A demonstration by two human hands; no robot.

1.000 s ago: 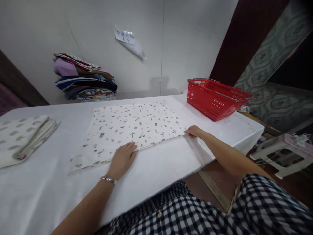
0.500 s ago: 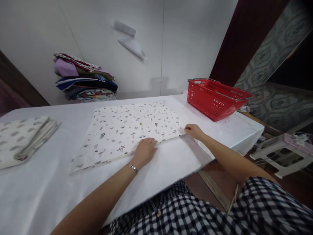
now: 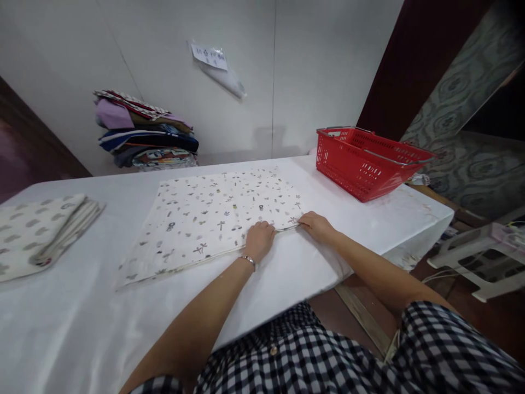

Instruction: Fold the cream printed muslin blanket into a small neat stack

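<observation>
The patterned cloth looks soft and matt, with a faintly crinkled surface. Beneath it, the table cover is smooth with a slight sheen. Right of the patterned cloth, the basket is glossy perforated plastic with shiny metal handles. Left of the patterned cloth, the folded fabric looks thick and matt. Beyond it, the wall appears smooth.

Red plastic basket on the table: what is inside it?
Only the upper inner walls of the red plastic basket show, and no contents rise above its rim. The near side covers its floor, so whether anything lies there cannot be told.
</observation>
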